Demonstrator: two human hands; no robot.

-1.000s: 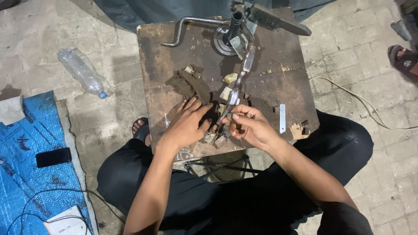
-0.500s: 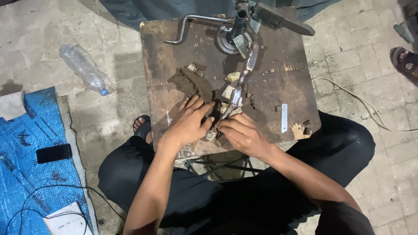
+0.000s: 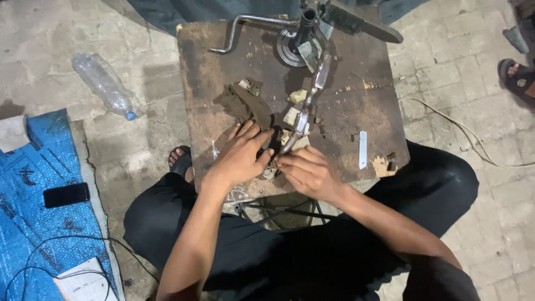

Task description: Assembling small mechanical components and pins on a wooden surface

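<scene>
I sit at a small worn wooden table (image 3: 379, 111). My left hand (image 3: 241, 156) rests palm down near the table's front edge, fingers spread over small pieces. My right hand (image 3: 306, 170) lies beside it, fingertips pinching something small at the lower end of a long metal tool (image 3: 305, 108). That tool runs up toward a metal stand with a round base (image 3: 294, 47) at the back. A dark rag-like piece (image 3: 242, 103) lies above my left hand, with pale small chunks (image 3: 297, 96) beside the tool. What my fingers grip is hidden.
A bent metal rod (image 3: 237, 30) and a dark blade-shaped bar (image 3: 362, 25) lie at the table's back. A thin white strip (image 3: 363, 149) is at the right. On the floor: a plastic bottle (image 3: 103, 83), blue tarp (image 3: 33, 223), black phone (image 3: 66, 194), white cable (image 3: 468, 134), someone's sandalled foot (image 3: 517, 75).
My right hand has dropped lower toward the table's front edge and closed in against my left hand. My left hand has stayed in about the same place.
</scene>
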